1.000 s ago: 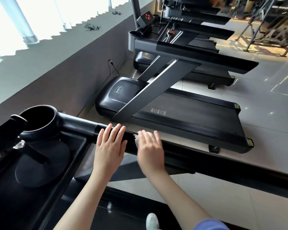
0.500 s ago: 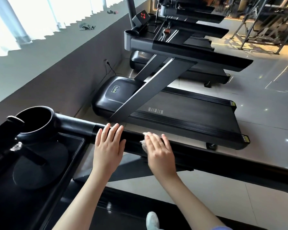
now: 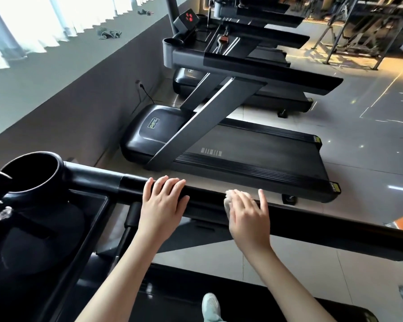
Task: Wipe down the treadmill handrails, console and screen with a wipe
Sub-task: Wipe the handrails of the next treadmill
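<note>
The left hand (image 3: 163, 205) rests palm down on the black handrail (image 3: 323, 223), just left of the frame's centre. Its fingers lie close together and bend lightly over the top of the bar; no thumb shows round it. The right hand (image 3: 248, 216) lies just to its right on the same rail, fingers nearly straight and a little spread. It presses a white wipe (image 3: 228, 199) flat against the bar, and only a crumpled edge of the wipe shows at the index-finger side. The two hands are apart, with bare rail between them.

The rail runs from the middle left down to the right edge. At its left end it meets a round black cup holder (image 3: 33, 173), with the dark console tray (image 3: 79, 240) below that in the lower left. A second treadmill (image 3: 254, 159) fills the centre, standing on glossy grey floor tiles (image 3: 370, 147). A grey ledge (image 3: 56, 73) crosses the upper left under bright windows, and a crumpled cloth (image 3: 108, 33) lies on it. A pale shoe (image 3: 211, 306) shows at the bottom edge
</note>
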`<state>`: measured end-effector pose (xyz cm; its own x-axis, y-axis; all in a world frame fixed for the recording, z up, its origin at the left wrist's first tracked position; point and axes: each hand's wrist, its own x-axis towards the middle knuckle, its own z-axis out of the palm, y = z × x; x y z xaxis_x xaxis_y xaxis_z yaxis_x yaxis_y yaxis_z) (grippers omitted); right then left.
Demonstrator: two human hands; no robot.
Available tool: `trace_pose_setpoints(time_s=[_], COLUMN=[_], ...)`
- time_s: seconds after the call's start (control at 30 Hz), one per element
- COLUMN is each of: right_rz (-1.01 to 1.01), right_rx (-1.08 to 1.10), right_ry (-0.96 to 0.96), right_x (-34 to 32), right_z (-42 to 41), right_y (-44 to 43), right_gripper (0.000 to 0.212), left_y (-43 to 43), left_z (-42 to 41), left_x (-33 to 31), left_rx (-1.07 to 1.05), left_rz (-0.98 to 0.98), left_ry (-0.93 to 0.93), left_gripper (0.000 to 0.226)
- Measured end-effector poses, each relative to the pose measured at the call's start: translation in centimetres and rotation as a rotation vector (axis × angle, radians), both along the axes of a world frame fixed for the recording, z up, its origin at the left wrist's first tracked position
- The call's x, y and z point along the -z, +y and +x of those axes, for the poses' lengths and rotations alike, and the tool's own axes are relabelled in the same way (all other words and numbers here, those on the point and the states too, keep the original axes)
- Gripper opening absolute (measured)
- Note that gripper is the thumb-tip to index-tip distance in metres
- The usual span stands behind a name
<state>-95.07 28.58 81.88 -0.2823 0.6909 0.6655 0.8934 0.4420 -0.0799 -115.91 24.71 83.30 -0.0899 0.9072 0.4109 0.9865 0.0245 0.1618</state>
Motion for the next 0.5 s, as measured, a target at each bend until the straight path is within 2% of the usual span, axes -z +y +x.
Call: trace_pose_setpoints(time_s=[0.07, 0.13, 0.2, 0.3, 0.4, 0.5], right_rz=[-0.034, -0.039, 0.004, 0.046, 0.056, 0.017], right_rx=[0.093, 0.077, -0.003, -0.084, 0.037, 0.127], right_ry=[0.093, 0.111, 0.049, -0.069, -0.046, 0.062], right_x=[-0.4, -0.3, 0.4, 0.5, 0.4, 0.6], right_z=[-1.8, -4.6, -5.1, -0.9, 1.4, -2.2], right_y=[0.3, -0.3, -1.0, -1.0, -0.3, -0.1], right_gripper=[0.04, 0.034, 0.035, 0.036, 0.042, 0.036], left_y=[0.0, 0.1, 0.0, 0.0, -0.1, 0.0], left_z=[0.2, 0.3, 0.4, 0.4, 0.5, 0.5], left_x=[0.0, 0.1, 0.1, 0.0, -0.1, 0.0], left_rx=[-0.003, -0.004, -0.008, -0.007, -0.004, -0.009], left_rz=[0.01, 0.02, 0.022, 0.023, 0.028, 0.046], left_ry=[0.005, 0.021, 0.034, 0.041, 0.044, 0.05], left_gripper=[0.042, 0.042, 0.042, 0.041, 0.04, 0.04])
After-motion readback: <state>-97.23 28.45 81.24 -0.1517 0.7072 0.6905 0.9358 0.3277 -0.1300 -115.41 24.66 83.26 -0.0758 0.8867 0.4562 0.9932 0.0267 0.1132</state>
